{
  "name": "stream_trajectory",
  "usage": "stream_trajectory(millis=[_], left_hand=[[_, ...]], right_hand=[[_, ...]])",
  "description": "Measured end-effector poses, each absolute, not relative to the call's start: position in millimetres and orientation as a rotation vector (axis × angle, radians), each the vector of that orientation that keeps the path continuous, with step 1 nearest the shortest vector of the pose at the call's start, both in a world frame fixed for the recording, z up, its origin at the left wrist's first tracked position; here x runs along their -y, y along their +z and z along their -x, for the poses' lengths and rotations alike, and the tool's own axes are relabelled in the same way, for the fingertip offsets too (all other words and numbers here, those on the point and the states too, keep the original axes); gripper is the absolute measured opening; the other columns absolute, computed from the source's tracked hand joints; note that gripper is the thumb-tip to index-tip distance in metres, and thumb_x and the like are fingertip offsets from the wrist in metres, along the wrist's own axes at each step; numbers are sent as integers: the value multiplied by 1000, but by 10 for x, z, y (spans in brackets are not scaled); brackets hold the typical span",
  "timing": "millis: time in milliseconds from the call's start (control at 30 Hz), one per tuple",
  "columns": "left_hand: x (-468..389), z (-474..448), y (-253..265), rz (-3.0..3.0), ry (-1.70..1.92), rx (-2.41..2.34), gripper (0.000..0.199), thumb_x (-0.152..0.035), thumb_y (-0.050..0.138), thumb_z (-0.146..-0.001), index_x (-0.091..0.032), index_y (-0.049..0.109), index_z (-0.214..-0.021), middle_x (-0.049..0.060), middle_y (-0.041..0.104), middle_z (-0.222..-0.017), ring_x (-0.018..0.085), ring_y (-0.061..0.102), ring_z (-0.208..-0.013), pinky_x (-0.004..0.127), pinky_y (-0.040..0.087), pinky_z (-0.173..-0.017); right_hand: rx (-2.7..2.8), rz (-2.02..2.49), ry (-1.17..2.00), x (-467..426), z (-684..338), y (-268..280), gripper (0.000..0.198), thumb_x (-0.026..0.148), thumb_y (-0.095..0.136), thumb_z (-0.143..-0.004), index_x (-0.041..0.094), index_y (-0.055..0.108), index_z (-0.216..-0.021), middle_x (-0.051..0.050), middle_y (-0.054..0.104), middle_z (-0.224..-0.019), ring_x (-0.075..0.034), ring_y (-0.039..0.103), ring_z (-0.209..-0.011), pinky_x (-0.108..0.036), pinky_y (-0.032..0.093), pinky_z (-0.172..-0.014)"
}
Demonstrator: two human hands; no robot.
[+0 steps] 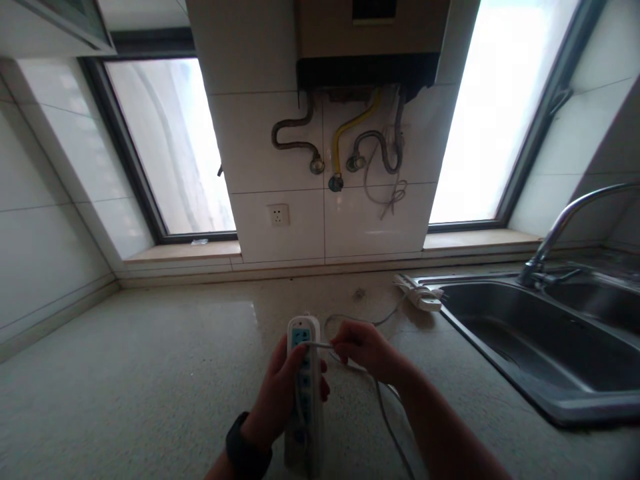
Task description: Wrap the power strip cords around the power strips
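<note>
Left hand (277, 390): wrapped around the power strip (311, 400) from the left, thumb pressing the cord (321, 345) against its face, fingertips showing past its right side.
Strip's place: near middle of the counter (150, 373), long way pointing far; whether it touches the counter I cannot tell.
Strip's handling: hard plastic by its look, so probably stiff, fairly light and a bit slick; the long sides should give the surest hold (a drop would likely be hardest on the corners).
Cord's handling: thin and pale, likely soft with some spring; best pinched close to the thumb, where little slack can wriggle.
Right hand (363, 347): fingers closed in a pinch on the cord, just right of the strip.
Slack cord (384, 407): curving over the counter around the right hand, so it could snag or drag.
White bundle (425, 297): farther right, by the sink (595, 408), apart from both hands.
</note>
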State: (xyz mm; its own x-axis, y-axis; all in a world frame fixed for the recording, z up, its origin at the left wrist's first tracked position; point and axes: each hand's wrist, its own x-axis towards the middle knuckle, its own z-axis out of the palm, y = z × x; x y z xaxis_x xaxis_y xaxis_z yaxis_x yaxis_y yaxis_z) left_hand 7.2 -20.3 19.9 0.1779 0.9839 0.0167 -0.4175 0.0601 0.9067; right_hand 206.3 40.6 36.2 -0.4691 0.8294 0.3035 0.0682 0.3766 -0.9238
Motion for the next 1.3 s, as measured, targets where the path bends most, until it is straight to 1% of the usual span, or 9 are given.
stream_trajectory(millis=[100,200,333,500,667,833,1000,1133,1300], left_hand=[[251,-68,103,-943,1102,-616,43,-53,56,-92,-22,41,-117,6,73,-78,24,71,-54,32,55,-47],[314,-46,35,-933,959,-436,47,-56,57,-91,-24,41,-121,7,74,-77,25,72,-54,32,56,-45],[419,-11,18,-941,828,-280,49,-59,58,-90,-23,47,-122,7,74,-74,23,71,-53,30,56,-45],[441,5,3,-983,713,-266,59,-65,68,-77,-16,63,-110,6,68,-68,17,63,-49,24,48,-44],[336,55,44,-1187,759,-418,67,-71,70,-73,-11,73,-103,10,68,-86,18,62,-73,27,50,-66],[269,76,-61,-1189,718,-463,73,-74,66,-74,-9,69,-107,8,68,-80,15,60,-63,24,48,-58],[280,49,-31,-1026,537,-467,71,-76,41,-87,-10,66,-95,7,65,-66,19,62,-47,27,47,-43],[241,65,208,-1256,646,-724,49,-59,47,-95,-13,63,-99,9,70,-74,23,71,-66,29,52,-57],[110,104,344,-1360,1099,-1008,40,-55,55,-92,-18,62,-106,5,70,-89,18,65,-75,28,50,-67]], right_hand=[[1789,662,1403,-417,-2105,358,44,54,80,-75,16,58,-77,3,56,-66,-9,48,-57,-19,37,-53],[1738,431,1658,-414,-2079,304,61,52,87,-67,19,58,-111,-2,63,-93,-10,55,-68,-18,41,-58],[1696,233,1844,-372,-1971,220,97,43,92,-63,29,41,-144,-9,61,-122,-14,64,-85,-20,48,-67],[1832,144,1780,-247,-1938,319,78,35,84,-76,31,49,-145,-13,53,-146,-22,62,-118,-29,52,-88],[1979,120,1750,-217,-1962,440,65,38,88,-70,22,67,-129,-15,61,-139,-29,56,-131,-40,44,-107],[1898,30,1719,-250,-1950,379,50,33,89,-69,17,72,-114,-13,75,-108,-21,71,-100,-31,54,-89],[1798,176,1700,-288,-1973,268,50,35,91,-66,14,71,-107,-5,71,-90,-15,66,-82,-23,53,-73],[1675,229,1689,-363,-1992,173,44,37,86,-74,14,68,-106,-4,67,-89,-14,62,-78,-22,49,-72],[1627,355,1548,-435,-1976,133,42,39,84,-76,15,66,-106,-4,66,-91,-15,62,-83,-23,47,-73]])
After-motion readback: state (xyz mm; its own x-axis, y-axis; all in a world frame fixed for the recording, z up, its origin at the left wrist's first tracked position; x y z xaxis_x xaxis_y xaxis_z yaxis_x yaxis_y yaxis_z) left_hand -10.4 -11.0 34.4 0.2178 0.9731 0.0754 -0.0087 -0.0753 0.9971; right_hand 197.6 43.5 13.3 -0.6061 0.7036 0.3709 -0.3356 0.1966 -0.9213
